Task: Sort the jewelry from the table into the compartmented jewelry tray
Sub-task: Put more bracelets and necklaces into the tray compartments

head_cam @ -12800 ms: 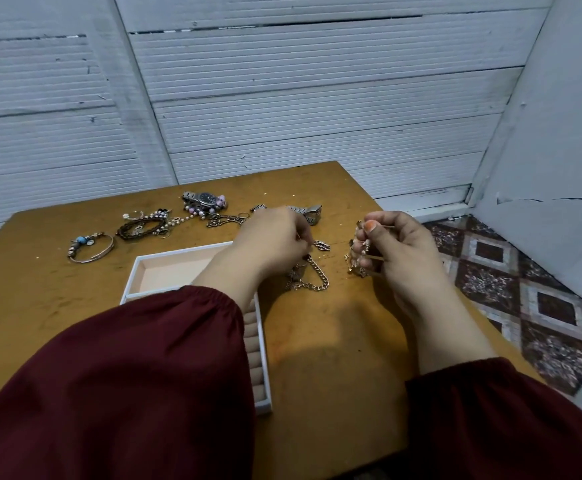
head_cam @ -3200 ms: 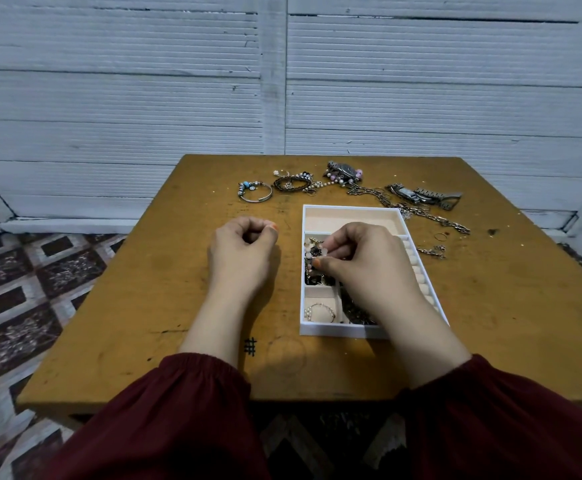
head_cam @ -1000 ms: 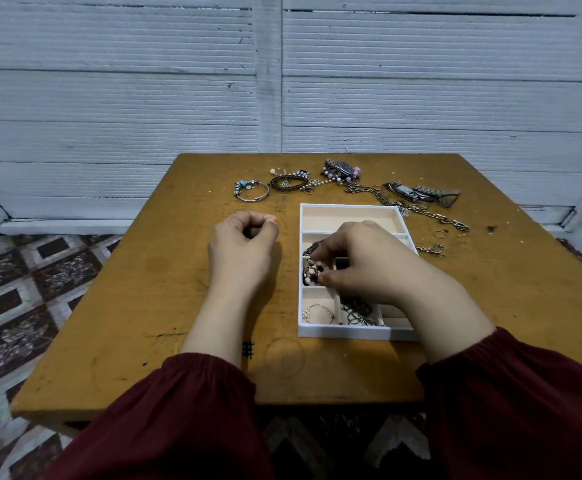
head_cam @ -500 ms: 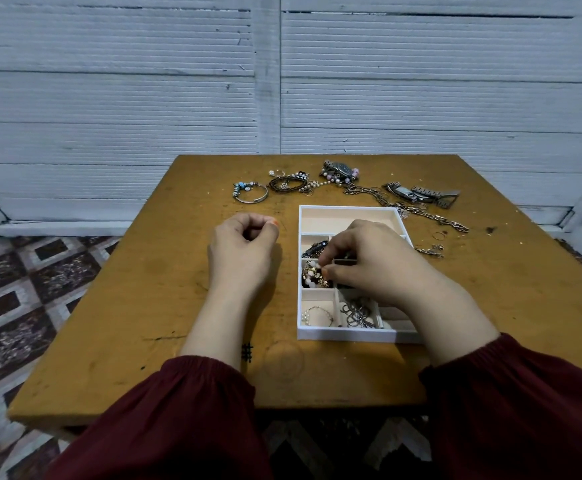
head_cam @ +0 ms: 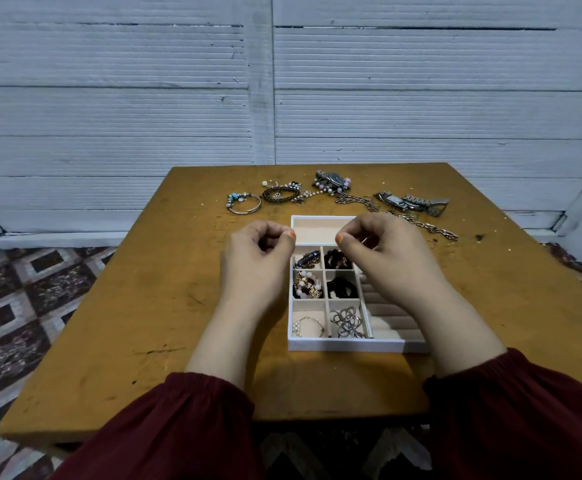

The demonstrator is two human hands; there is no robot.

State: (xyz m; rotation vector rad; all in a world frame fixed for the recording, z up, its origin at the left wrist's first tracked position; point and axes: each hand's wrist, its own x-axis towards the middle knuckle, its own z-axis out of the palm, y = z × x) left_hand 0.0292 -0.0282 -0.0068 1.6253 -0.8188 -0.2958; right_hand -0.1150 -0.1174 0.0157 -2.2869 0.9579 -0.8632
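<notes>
The white compartmented jewelry tray [head_cam: 345, 346] lies in the middle of the wooden table [head_cam: 151, 306]. Its small compartments hold dark bead pieces [head_cam: 339, 287], a pink bead bracelet [head_cam: 306, 285], silver rings [head_cam: 348, 322] and a thin bracelet [head_cam: 308, 325]. Its long top compartment is bare. My right hand [head_cam: 383, 251] hovers over the tray's upper part with fingers curled and thumb against them; nothing shows in it. My left hand [head_cam: 256, 259] sits curled just left of the tray, holding nothing.
Loose jewelry lies along the far edge: a bangle with a blue bead [head_cam: 244, 204], a braided bracelet [head_cam: 280, 194], a watch among pink beads [head_cam: 332, 180], a silver watch [head_cam: 410, 202] and a chain [head_cam: 424, 227]. Patterned floor tiles lie on both sides.
My right hand has lifted out of the tray's middle compartments and moved up toward the top compartment. My left hand has shifted slightly toward the tray.
</notes>
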